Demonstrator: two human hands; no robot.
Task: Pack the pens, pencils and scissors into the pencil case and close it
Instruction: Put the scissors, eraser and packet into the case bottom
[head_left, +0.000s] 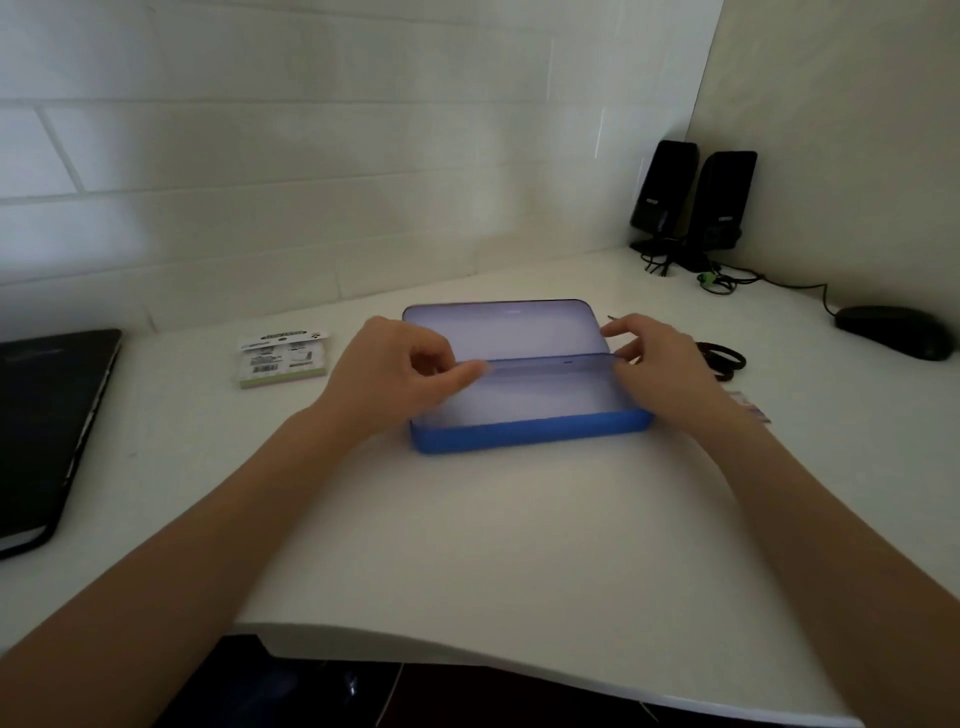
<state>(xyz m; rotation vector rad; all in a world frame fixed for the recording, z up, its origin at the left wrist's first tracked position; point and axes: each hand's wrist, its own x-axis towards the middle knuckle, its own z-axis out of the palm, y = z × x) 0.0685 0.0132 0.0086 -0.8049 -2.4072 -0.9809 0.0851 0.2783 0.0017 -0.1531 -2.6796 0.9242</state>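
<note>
1. case (524, 405) sits mid-desk (467, 545), lid (506, 330) up, looks empty.
2. my left hand (395, 374) and right hand (660, 364) each pinch a lid end.
3. i reckon it's light, stiff, slick plastic, so grip the edges.
4. scissors (719, 358) lie just right of the case.

I see two bare forearms coming into my view from the bottom corners. No sleeve covers them as far as the frame shows. The left hand (400, 369) and the right hand (657, 358) carry nothing on them: I see no ring, no watch, no glove. The fingers are slim, and the nails are too blurred to describe.
</note>
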